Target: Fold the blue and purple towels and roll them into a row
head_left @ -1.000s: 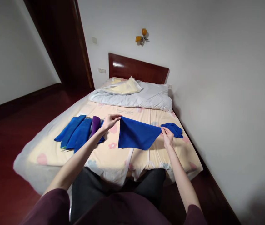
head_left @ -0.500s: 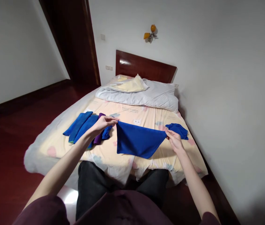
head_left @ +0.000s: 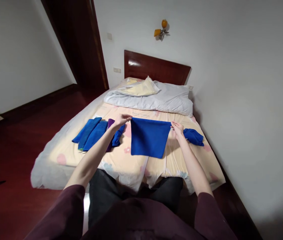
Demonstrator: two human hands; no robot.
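Observation:
A plain blue cloth (head_left: pixel 150 138) hangs stretched between my two hands over the front half of the bed. My left hand (head_left: pixel 122 120) pinches its upper left corner, while the upper right corner is gripped in my right hand (head_left: pixel 177 128). To the left, several folded blue cloths (head_left: pixel 95 133) lie side by side, partly behind my left forearm. Among them is a purple folded cloth (head_left: pixel 110 124). A crumpled blue cloth (head_left: pixel 193 137) rests on the bed just right of my right hand.
The bed (head_left: pixel 63 146) has a pale patterned sheet. Toward the wooden headboard (head_left: pixel 154 65) lie a bunched white quilt (head_left: pixel 171 96) and a pale yellow cloth (head_left: pixel 141 88). A wall (head_left: pixel 251 110) runs close along the right side; dark red floor (head_left: pixel 13 160) lies to the left.
Both hands have moved forward, away from my body, carrying the blue cloth with them. They are closer together, and the cloth now hangs squarer and flatter.

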